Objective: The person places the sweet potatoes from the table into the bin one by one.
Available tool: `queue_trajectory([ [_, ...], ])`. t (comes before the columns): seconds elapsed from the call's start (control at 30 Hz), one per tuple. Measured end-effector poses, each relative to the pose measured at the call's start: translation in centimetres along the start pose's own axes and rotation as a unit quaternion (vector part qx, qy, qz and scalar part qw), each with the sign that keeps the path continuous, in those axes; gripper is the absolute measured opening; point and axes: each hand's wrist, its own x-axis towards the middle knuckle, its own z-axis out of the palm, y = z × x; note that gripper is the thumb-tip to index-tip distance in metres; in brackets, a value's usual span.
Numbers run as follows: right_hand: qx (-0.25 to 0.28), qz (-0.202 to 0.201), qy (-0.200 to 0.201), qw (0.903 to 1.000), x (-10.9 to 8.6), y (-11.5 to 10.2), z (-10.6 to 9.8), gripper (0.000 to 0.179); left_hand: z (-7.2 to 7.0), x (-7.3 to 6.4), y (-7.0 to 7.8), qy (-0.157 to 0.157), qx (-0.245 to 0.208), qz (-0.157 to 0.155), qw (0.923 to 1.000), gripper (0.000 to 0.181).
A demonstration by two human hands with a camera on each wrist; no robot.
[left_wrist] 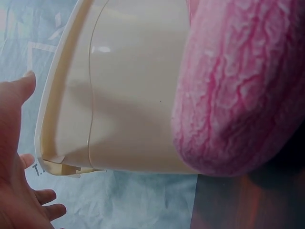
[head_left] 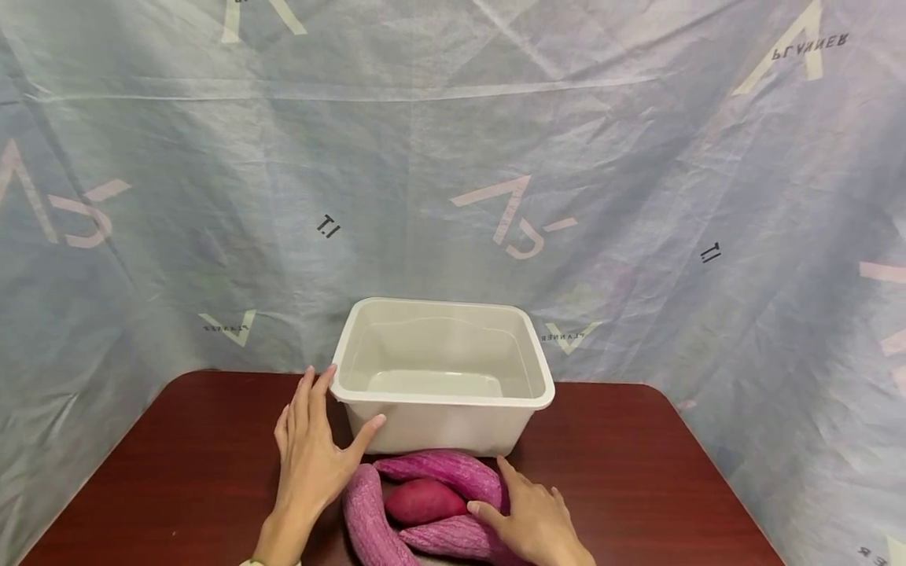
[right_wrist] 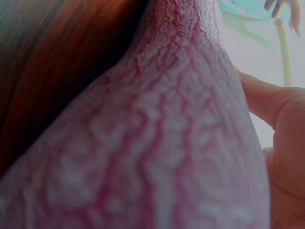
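A white plastic basin [head_left: 439, 424] stands on the table with its open top facing up. My left hand [head_left: 311, 464], fingers spread, is at its front left corner; the left wrist view shows the hand [left_wrist: 19, 181] beside the rim. In front of the basin lie a left streaked purple eggplant [head_left: 371, 519], a back one [head_left: 446, 468] and a front one [head_left: 449, 538]. Between them sits a smooth dark red sweet potato [head_left: 425, 501]. My right hand [head_left: 541, 519] is over the eggplants' right ends, thumb and fingers apart; whether it touches them is unclear.
The dark red wooden table [head_left: 630, 479] has rounded far corners. Grey printed cloth [head_left: 396, 157] hangs behind and along both sides, close to the basin's back. Something greyish shows under the vegetables at the lower frame edge.
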Motion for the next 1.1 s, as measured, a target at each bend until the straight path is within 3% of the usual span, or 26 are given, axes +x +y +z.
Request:
queue_trajectory([
  [0.4,-0.012,-0.007,0.024,0.9996,0.3,0.1,0.9,0.083,0.5,1.1,0.2,-0.002,-0.027,-0.007,0.9996,0.093],
  [0.8,-0.014,-0.026,0.035,0.9989,0.7,-0.1,1.3,0.078,0.9,2.2,0.5,0.004,-0.045,0.012,0.9989,0.082],
  [1.1,-0.016,-0.010,0.053,0.9984,0.9,-0.1,1.5,0.075,1.6,2.6,0.4,-0.007,-0.055,0.014,0.9984,0.073],
])
